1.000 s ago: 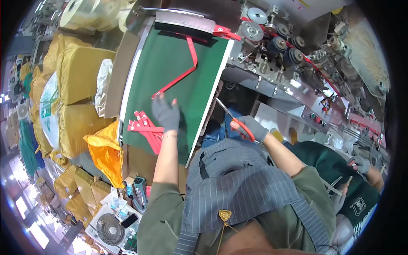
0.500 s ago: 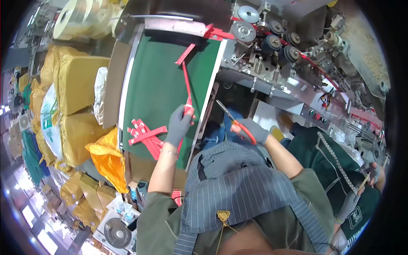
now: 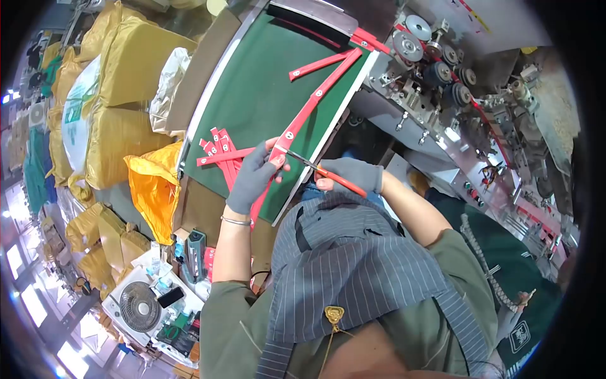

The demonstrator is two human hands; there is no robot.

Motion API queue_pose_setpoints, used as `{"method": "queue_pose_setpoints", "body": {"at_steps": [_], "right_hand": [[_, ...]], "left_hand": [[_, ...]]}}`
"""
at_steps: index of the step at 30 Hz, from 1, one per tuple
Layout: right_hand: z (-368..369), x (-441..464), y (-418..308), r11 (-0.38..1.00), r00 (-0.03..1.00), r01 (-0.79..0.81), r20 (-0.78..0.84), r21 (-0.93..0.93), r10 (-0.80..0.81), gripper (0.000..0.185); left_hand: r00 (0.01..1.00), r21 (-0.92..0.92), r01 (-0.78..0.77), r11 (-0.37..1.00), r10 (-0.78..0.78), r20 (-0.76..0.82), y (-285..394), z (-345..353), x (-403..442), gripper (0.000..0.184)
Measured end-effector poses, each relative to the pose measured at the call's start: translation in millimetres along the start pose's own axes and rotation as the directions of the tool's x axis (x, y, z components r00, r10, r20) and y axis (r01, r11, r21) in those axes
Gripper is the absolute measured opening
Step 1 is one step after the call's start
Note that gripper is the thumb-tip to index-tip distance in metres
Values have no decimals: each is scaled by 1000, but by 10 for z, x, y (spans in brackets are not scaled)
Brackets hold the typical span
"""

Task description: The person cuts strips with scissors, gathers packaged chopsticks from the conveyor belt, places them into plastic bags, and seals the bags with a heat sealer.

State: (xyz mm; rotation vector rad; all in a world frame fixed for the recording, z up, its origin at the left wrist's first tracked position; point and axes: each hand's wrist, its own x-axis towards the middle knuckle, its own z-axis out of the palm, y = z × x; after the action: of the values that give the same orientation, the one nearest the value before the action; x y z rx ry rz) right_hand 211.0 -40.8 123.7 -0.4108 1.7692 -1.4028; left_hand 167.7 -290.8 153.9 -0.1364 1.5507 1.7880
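My left hand [image 3: 251, 180], in a grey glove, pinches a long red ribbon [image 3: 307, 114] with small white printed marks. Above the hand, the ribbon stretches to the far end of a green conveyor belt [image 3: 259, 82]; below, its tail hangs toward the belt's near edge. Scissors [image 3: 344, 183] with orange-red handles are gripped in my gloved right hand [image 3: 355, 174]. Their blade tips touch or overlap the ribbon right beside my left fingers; whether the blades are closed I cannot tell. Left of my left hand lies a pile of cut red strips [image 3: 221, 151].
A machine with rollers [image 3: 437, 72] stands at the right, red ribbon threaded through it. Yellow wrapped bundles [image 3: 129, 142] and an orange bag [image 3: 154, 189] line the left. A fan [image 3: 140, 306] sits lower left. Another person in dark green [image 3: 505, 252] is at right.
My right hand has brought the scissors left to the ribbon. The ribbon, folded and slack before, now stretches straighter from my left hand up the belt. The camera view has shifted.
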Motion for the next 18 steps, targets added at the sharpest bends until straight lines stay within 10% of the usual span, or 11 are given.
{"method": "queue_pose_setpoints", "body": {"at_steps": [8, 13, 16, 18], "right_hand": [[-101, -3, -346, 949, 958, -279, 23, -149, 286, 60], [-52, -217, -270, 910, 940, -334, -22, -247, 340, 71], [116, -341, 47, 913, 946, -314, -10, -261, 323, 78], [153, -394, 151, 932, 949, -306, 9, -193, 314, 76]], "left_hand": [[999, 20, -1, 1000, 0, 52, -10, -48, 25, 43], [936, 151, -47, 987, 96, -337, -183, -563, 203, 48], [593, 856, 88, 510, 664, -456, -726, -945, 726, 52], [647, 918, 127, 377, 670, -364, -616, -673, 969, 56]]}}
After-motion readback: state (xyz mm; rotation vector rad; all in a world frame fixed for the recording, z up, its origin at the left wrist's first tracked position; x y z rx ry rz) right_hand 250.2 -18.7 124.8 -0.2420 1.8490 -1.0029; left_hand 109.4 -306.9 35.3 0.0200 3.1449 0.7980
